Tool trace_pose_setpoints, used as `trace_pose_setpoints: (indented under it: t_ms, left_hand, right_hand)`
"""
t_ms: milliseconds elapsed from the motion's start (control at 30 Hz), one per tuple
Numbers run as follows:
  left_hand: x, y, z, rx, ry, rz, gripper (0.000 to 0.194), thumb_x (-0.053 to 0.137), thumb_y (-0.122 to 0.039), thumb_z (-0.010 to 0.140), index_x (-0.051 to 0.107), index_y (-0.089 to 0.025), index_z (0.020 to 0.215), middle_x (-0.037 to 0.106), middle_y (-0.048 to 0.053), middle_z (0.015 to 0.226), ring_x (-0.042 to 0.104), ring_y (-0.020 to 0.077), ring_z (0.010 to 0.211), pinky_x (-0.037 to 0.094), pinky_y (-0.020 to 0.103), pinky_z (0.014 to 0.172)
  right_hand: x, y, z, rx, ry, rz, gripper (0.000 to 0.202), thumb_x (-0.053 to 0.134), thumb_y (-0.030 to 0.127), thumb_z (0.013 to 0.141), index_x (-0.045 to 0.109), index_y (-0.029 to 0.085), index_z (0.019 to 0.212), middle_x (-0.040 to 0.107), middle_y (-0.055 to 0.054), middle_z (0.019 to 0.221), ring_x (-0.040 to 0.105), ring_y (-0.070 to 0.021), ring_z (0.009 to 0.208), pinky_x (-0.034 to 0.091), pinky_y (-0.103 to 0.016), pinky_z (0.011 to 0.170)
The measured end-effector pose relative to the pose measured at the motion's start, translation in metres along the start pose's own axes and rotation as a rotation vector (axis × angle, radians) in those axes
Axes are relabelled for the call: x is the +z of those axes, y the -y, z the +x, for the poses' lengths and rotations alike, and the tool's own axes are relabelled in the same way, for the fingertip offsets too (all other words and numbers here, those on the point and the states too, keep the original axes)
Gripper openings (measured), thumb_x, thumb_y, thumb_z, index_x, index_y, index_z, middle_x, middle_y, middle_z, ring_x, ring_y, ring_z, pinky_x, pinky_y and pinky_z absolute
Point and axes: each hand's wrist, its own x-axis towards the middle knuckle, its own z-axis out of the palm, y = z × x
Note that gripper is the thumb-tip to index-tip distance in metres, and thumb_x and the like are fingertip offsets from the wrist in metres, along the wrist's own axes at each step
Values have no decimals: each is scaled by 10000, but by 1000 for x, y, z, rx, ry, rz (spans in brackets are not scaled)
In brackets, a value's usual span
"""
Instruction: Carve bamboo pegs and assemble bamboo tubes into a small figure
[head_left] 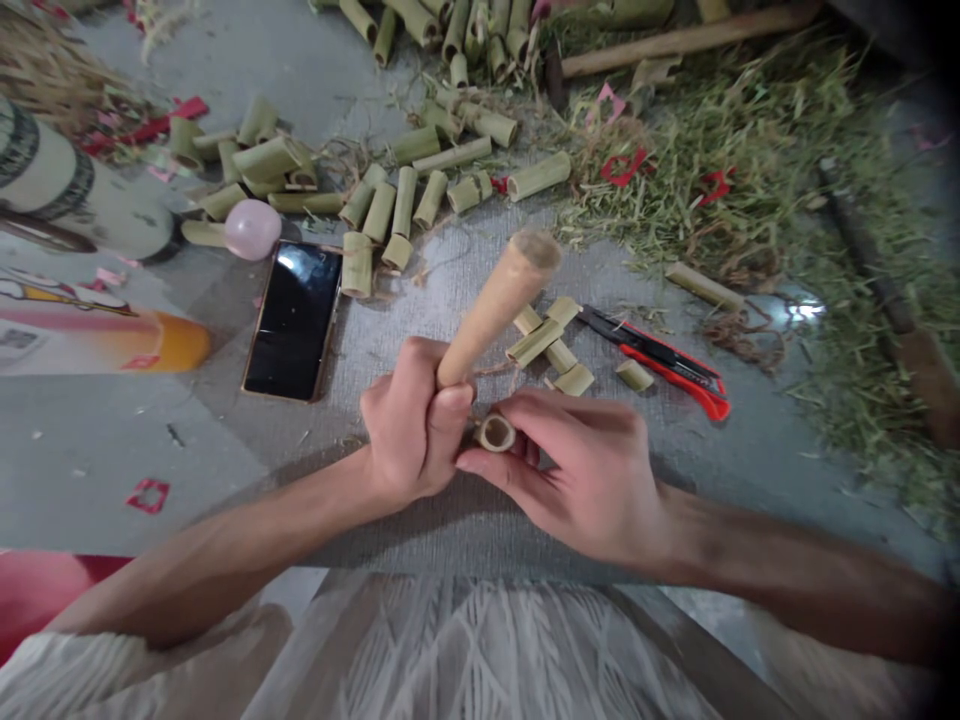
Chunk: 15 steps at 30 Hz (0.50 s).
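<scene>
My left hand (416, 425) is wrapped round a thick wooden handle (495, 310) that points up and away from me; whatever is at its lower end is hidden by the fist. Close beside it, my right hand (581, 470) pinches a short hollow bamboo tube (496, 432) between thumb and fingers, its open end facing up. The tube is right against the left thumb, though I cannot tell if they touch. Just beyond the hands lie small bamboo pieces in a cross shape (551, 340). A red and black utility knife (660, 360) rests to their right.
A black phone (292, 320) lies at left, near a pink balloon (253, 230) and a drink cup (97, 330). Several cut bamboo tubes (382, 210) are strewn behind. Green shavings (675, 180) cover the right side, with a wooden-handled tool (690, 40) at the back.
</scene>
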Motion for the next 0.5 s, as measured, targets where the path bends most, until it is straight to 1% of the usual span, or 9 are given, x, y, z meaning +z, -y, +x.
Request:
trace_pose_setpoints:
  t_ms: [67,133,233,300,400,500]
  left_hand:
    - [1,-1,1,-3,-21,14,243,564,-486,1154,580,-272,1039,568,-42,633,492,126,430,329,346,411]
    - [0,-3,1,-26,-7,38,251,555,-486,1156,574,-273,1025,577,-37,651,499,128,439,344,359,420]
    - [-1,-4,-1,-58,7,69,274,546,-490,1158,553,-270,993,570,-31,670,504,133,455,342,367,427]
    - [-1,-4,-2,-74,10,67,285,536,-487,1162,546,-265,984,568,-26,679,524,138,472,342,363,435]
    - [1,-1,-3,-101,18,12,262,529,-464,1168,564,-261,1006,601,-21,710,538,136,488,365,346,450]
    - [5,4,-5,-88,6,-105,177,556,-430,1140,578,-276,1056,632,-18,734,526,147,482,382,335,445]
  right_hand:
    - [1,1,0,25,-10,51,392,740,411,1113,556,206,834,569,62,717,473,-72,608,385,-242,584]
    - [2,1,0,23,-16,41,385,745,404,1111,561,202,840,575,61,725,490,-67,615,392,-237,594]
    - [2,-2,0,-44,-20,-72,359,733,386,1121,569,201,861,632,48,748,553,-77,649,404,-250,622]
    - [2,-4,0,-91,-30,-137,369,716,415,1131,566,207,866,669,37,762,588,-88,666,402,-263,624]
    - [1,-8,1,-74,-30,-141,410,686,466,1144,550,217,848,659,41,732,576,-88,631,386,-265,594]
    - [3,-10,3,-41,-31,-73,409,683,468,1145,538,222,852,637,49,714,563,-84,610,391,-248,577]
